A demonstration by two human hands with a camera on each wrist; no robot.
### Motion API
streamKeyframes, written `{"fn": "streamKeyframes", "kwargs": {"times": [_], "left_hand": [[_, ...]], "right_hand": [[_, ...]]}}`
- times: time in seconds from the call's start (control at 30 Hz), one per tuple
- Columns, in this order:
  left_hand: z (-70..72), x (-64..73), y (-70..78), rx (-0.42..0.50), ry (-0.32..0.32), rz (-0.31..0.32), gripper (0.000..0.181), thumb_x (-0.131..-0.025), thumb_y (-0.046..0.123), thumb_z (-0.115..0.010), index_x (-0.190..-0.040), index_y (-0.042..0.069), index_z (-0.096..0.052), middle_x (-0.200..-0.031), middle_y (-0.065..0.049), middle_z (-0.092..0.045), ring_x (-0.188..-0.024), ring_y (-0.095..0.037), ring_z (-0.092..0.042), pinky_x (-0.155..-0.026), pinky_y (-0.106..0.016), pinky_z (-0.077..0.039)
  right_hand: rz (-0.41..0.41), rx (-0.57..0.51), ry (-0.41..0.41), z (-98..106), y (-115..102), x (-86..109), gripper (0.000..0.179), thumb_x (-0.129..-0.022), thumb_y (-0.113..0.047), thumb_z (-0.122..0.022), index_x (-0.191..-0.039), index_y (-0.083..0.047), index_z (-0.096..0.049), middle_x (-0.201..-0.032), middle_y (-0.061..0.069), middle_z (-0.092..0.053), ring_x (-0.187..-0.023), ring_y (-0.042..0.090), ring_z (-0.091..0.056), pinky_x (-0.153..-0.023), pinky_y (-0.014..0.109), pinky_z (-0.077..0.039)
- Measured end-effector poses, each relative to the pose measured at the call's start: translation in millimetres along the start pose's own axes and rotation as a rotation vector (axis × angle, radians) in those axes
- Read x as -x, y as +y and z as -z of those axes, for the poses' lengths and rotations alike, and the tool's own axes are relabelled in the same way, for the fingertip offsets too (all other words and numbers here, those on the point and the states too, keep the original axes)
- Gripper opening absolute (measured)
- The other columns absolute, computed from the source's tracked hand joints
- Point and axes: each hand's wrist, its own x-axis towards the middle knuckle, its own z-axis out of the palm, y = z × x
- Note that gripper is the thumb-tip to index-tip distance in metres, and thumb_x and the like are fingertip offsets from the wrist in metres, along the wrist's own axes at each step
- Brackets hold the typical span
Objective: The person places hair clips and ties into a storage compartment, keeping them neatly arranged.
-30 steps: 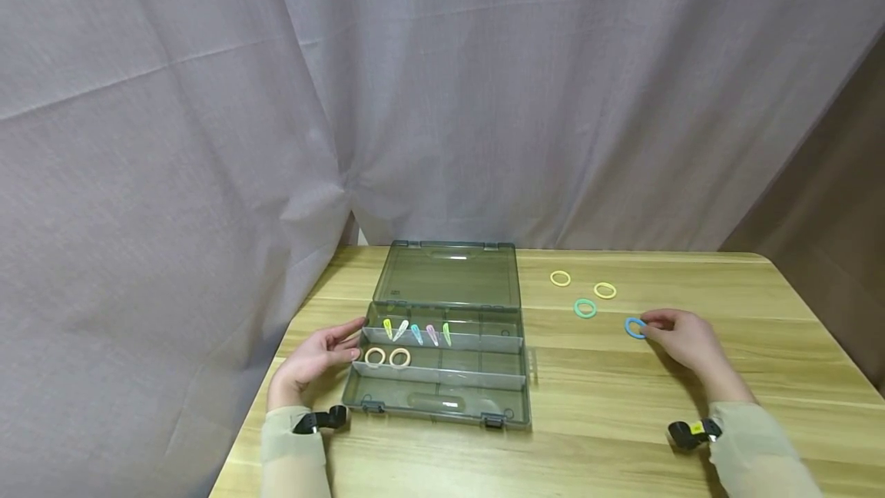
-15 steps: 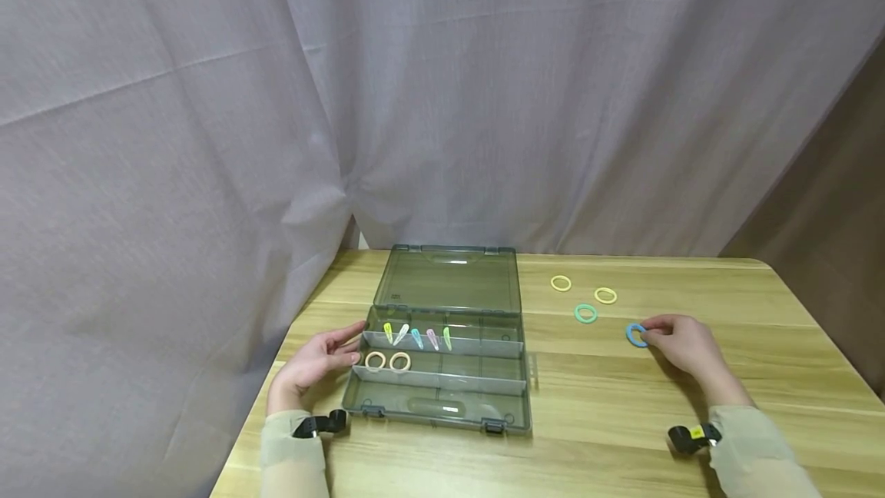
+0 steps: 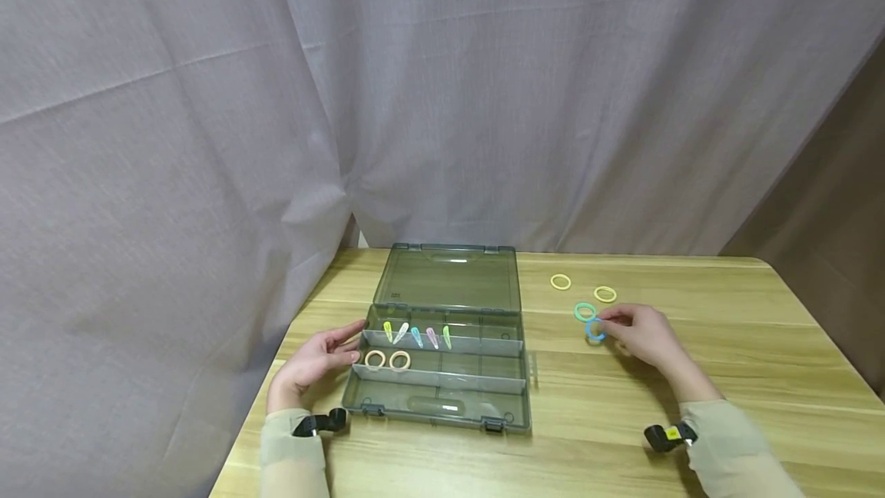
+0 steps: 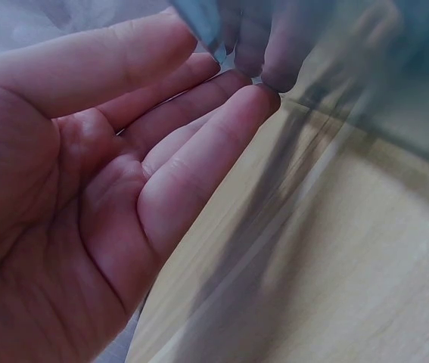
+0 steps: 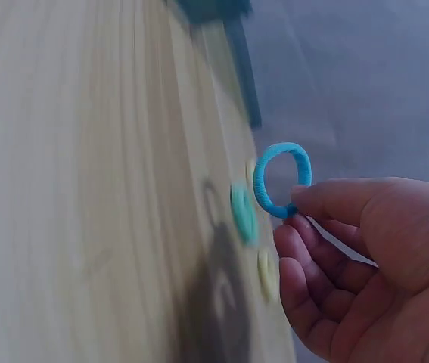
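Observation:
My right hand [image 3: 639,335] pinches a blue hair tie [image 5: 259,181] between thumb and fingers, held above the table as its shadow shows. In the head view it overlaps the near edge of a green hair tie [image 3: 585,312] lying on the wood. Two yellow hair ties [image 3: 561,282] lie farther back. My left hand [image 3: 314,366] rests at the left side of an open, dark see-through divided box [image 3: 442,410], fingers extended and fingertips right at its wall [image 4: 403,98]. Two beige hair ties [image 3: 399,360] lie in the box's middle row, at the left.
Several coloured snap hair clips [image 3: 417,336] stand in a line along the box's back divider. The box lid [image 3: 449,279] lies folded back behind it. A grey curtain [image 3: 442,98] hangs beyond the wooden table [image 3: 588,436].
My right hand has lifted the blue hair tie off the table and carried it left, toward the green one. The left hand and the box have stayed in place.

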Motion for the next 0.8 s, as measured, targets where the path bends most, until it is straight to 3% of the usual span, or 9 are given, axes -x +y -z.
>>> {"fn": "streamKeyframes", "kwargs": {"times": [0.13, 0.4, 0.8], "left_hand": [[0.5, 0.2, -0.6, 0.007, -0.001, 0.001, 0.07, -0.102, 0.001, -0.068, -0.162, -0.01, -0.032, -0.17, -0.024, -0.027, -0.15, -0.048, -0.037, -0.112, -0.021, -0.044], [-0.1, -1.2, 0.8, 0.011, -0.007, -0.007, 0.069, -0.102, -0.001, -0.065, -0.162, -0.011, -0.032, -0.17, -0.025, -0.026, -0.15, -0.048, -0.036, -0.112, -0.02, -0.044], [1.3, 0.1, 0.0, 0.018, -0.009, -0.013, 0.069, -0.102, -0.002, -0.065, -0.161, -0.013, -0.031, -0.17, -0.027, -0.025, -0.15, -0.05, -0.035, -0.114, -0.024, -0.044]], "right_hand": [[0.061, -0.039, -0.027, -17.1, -26.2, -6.8, 0.017, -0.099, -0.017, -0.079, -0.11, -0.004, -0.08, -0.099, 0.005, -0.08, -0.088, 0.015, -0.071, -0.075, 0.025, -0.056], [0.137, -0.088, -0.046, -41.7, -68.5, -14.7, 0.012, -0.097, -0.012, -0.079, -0.108, -0.006, -0.081, -0.093, 0.0, -0.078, -0.082, 0.012, -0.07, -0.073, 0.026, -0.057], [0.199, -0.155, -0.121, -70.5, -109.0, -17.3, 0.007, -0.095, -0.012, -0.081, -0.102, -0.009, -0.081, -0.088, -0.005, -0.077, -0.076, 0.009, -0.067, -0.069, 0.024, -0.057]]}}
